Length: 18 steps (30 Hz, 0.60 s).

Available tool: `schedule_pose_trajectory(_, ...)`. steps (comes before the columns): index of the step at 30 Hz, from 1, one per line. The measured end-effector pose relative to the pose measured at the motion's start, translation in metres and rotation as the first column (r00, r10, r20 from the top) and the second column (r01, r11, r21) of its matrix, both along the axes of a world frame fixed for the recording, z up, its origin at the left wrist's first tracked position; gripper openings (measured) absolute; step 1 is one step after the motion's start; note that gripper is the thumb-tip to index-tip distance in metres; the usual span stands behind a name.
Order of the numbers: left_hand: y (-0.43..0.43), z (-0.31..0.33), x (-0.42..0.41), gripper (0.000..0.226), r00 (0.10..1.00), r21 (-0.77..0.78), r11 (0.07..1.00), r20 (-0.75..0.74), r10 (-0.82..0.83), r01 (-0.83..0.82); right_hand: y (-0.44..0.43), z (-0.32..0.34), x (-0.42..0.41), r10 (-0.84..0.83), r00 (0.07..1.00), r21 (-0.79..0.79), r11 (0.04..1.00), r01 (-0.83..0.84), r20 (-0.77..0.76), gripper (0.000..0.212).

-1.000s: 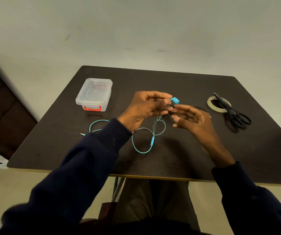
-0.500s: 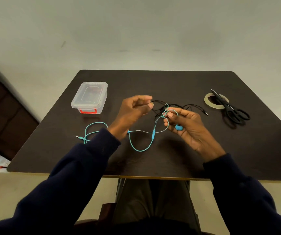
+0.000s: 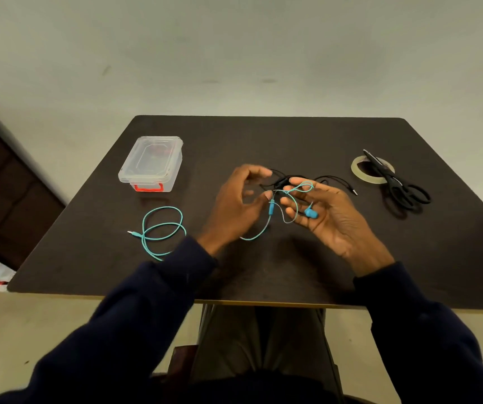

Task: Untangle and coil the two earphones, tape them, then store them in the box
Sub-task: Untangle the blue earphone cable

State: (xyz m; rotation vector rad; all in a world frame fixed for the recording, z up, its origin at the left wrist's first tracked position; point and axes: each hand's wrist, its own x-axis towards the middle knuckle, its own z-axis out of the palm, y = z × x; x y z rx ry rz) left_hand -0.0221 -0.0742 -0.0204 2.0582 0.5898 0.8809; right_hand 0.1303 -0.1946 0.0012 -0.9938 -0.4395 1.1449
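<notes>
Two dark sleeves (image 3: 147, 310) reach up from the bottom of the frame and cross the near edge of the dark table (image 3: 263, 275). Just left of centre my left hand (image 3: 234, 208) is half open: the fingers are curved, a wide gap lies between them and the thumb, and they close on nothing. The thumb tip sits at the cable of the teal earphone (image 3: 144, 235), just above its inline remote (image 3: 271, 207) (the hand is blurred, so I cannot tell whether it really touches).

My right hand (image 3: 330, 220), just right of centre, is turned palm up with the fingers loosely spread. A loop of teal cable is draped over the fingertips and the blue earbud (image 3: 311, 212) rests in the hollow of the hand, carried rather than gripped. From the remote the cable drops to the table between my hands, goes behind my left wrist and comes out at centre left. There the rest lies in loose loops with its plug pointing left.

Behind my hands the black earphone (image 3: 281, 180) lies bunched on the table, partly hidden by my fingers, its plug off to the right. Whether the teal loop is caught in it I cannot tell.

Farther back on the left stands the clear box (image 3: 151, 161), lid on, its red clasp (image 3: 148, 188) facing me. At the right lies the tape roll (image 3: 356, 167), flat, with black scissors (image 3: 400, 189) resting across it. A pale wall (image 3: 234, 53) fills the top of the frame.
</notes>
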Motion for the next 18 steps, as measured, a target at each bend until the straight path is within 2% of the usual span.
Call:
schedule_pose_trajectory(3,0.017,0.016,-0.001,0.029,0.955,-0.123,0.954,-0.078,-0.285,0.275,0.004,0.003,0.000,0.024,0.999,-0.005,1.000,-0.025,-0.045,0.024)
schedule_pose_trajectory(4,0.020,0.020,0.000,0.026,0.938,-0.168,0.932,-0.077,-0.338,0.322,0.006,0.004,0.001,0.032,0.998,-0.007,0.999,-0.033,-0.060,0.024)
schedule_pose_trajectory(7,0.030,0.027,0.001,0.016,0.951,-0.152,0.944,-0.056,-0.304,0.293,0.008,0.009,0.007,0.077,0.997,-0.057,0.995,-0.078,-0.033,0.024)
schedule_pose_trajectory(10,0.044,0.041,-0.001,0.014,0.973,-0.211,0.951,0.003,-0.231,0.226,0.003,0.015,0.021,0.206,0.971,-0.177,0.967,-0.183,0.123,0.031)
schedule_pose_trajectory(14,0.055,0.059,-0.009,0.020,0.961,-0.277,0.926,-0.027,-0.274,0.256,-0.008,0.026,0.037,0.370,0.863,-0.271,0.919,-0.287,0.343,0.025)
schedule_pose_trajectory(18,0.058,0.064,-0.010,0.020,0.950,-0.300,0.913,-0.058,-0.307,0.277,-0.014,0.034,0.044,0.435,0.758,-0.312,0.896,-0.315,0.486,0.035)
